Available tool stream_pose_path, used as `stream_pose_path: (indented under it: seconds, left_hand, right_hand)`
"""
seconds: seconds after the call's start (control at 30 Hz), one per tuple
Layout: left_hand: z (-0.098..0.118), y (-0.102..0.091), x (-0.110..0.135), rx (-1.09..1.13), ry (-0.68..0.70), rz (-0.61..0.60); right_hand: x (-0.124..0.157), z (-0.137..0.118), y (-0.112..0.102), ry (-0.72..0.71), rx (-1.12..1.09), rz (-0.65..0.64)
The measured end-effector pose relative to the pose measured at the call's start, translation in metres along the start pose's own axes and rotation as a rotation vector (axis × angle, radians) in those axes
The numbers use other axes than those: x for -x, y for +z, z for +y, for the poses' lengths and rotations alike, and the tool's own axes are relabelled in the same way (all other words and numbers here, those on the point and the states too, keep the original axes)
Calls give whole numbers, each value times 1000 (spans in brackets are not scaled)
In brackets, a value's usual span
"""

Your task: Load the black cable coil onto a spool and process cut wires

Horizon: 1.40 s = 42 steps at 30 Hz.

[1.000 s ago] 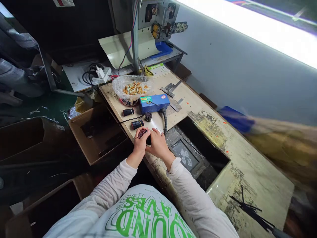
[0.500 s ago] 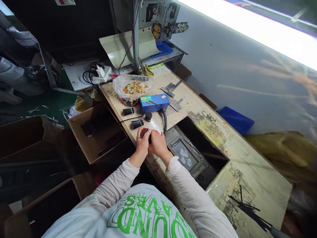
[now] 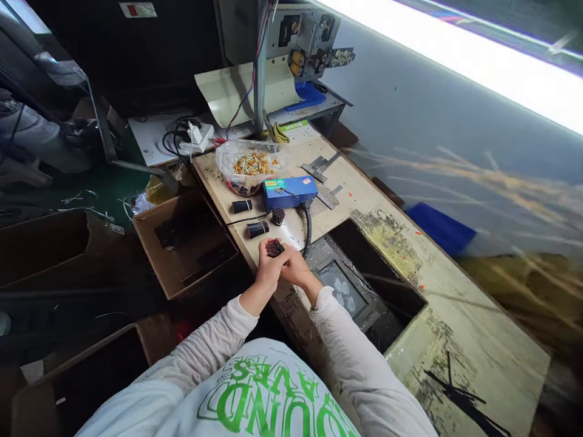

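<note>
Both hands are closed around a bundle of short dark wires [image 3: 274, 247], its reddish-brown ends facing up. My left hand [image 3: 268, 267] wraps its left side, and my right hand [image 3: 294, 265] presses against its right side with the thumb near the top. Just beyond the hands lie two banded black bundles, one with a yellow band [image 3: 257, 229] and one with a pale band [image 3: 242, 206]. Another dark bundle [image 3: 277, 216] stands on end beside a blue box [image 3: 290, 192] with a black corrugated hose [image 3: 308, 230].
A clear plastic bag [image 3: 228, 158] of small orange and white pieces sits behind the blue box. Metal calipers [image 3: 321, 167] lie to its right. A recess with a framed panel [image 3: 341, 288] opens in the bench. An open cardboard box [image 3: 150, 243] stands left of the bench.
The bundle's ends have turned more into view, with my hands shifted around it. The whole scene has moved slightly right in the picture as the head turned.
</note>
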<state>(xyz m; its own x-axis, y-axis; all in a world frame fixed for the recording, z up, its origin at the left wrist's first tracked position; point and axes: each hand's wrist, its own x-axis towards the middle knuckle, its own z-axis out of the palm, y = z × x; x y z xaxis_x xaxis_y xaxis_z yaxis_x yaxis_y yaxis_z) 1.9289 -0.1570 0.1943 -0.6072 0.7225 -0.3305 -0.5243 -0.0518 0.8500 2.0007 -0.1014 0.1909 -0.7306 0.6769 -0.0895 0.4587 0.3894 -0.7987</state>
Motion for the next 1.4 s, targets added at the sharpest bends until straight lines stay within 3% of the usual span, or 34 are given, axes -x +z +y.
stream_pose_path:
  seconds: [0.17,0.27,0.43,0.73,0.9,1.03,1.13,1.2,1.23,1.3,1.4]
  left_hand:
    - [16,-18,-2,-90,22,-275]
    - [25,-31,-14,-106,-142,-448]
    - [32,-41,-27,-109,-342,-659]
    - [24,-43,-20,-77,-357,-540]
    - [19,-40,-21,57,-374,-511]
    - [21,-35,-26,77,-349,-455]
    - [22,-37,-35,0,-248,-367]
    - [19,-39,-41,-74,-165,-333]
    - [17,-40,-43,-111,-124,-327]
    - [10,-41,-46,-198,-38,-317]
    - [-1,-41,-47,-378,153,-297]
  right_hand:
    - [4,3,-6,-15,-546,-131]
    - [8,6,-4,80,-797,-256]
    - [10,5,3,128,-946,-401]
    - [5,9,10,148,-894,-540]
    - [-9,15,-11,95,-670,-694]
    - [-11,20,-39,78,-504,-550]
    - [-3,21,-43,213,-458,-178]
    - [3,18,-32,281,-539,55]
    - [5,15,-24,289,-603,107]
    - [7,9,-6,273,-695,106]
    - [4,5,15,225,-654,112]
